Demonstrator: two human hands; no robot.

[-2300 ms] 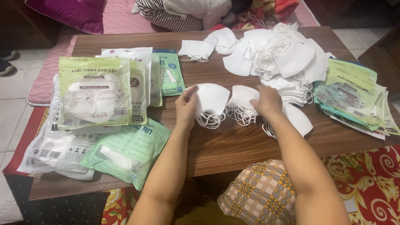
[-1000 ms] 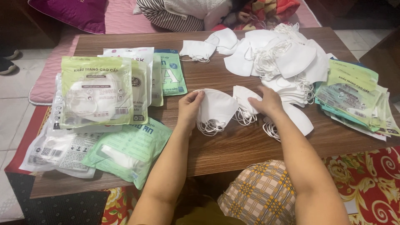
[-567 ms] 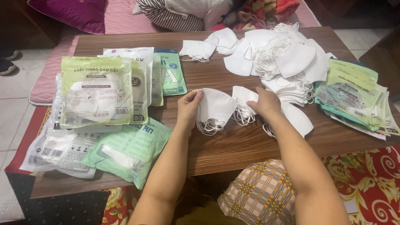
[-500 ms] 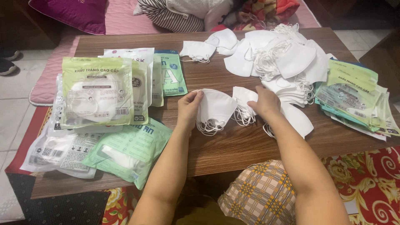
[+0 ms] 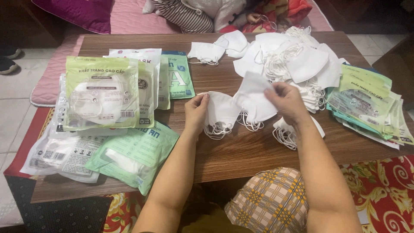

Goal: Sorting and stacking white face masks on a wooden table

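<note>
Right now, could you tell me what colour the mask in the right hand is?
White, plain; the mask shows best in the head view.

A low rectangular table of dark brown wood grain [image 5: 258, 151] stands on a floor of pale grey tiles [image 5: 13, 112]. Beyond its far edge lies a pink quilted mattress [image 5: 129, 17] with a deep purple cushion [image 5: 77, 11] on it. A red rug with gold floral swirls [image 5: 388, 190] spreads under the near right side, and a dark dotted mat [image 5: 64, 215] lies at the near left
</note>
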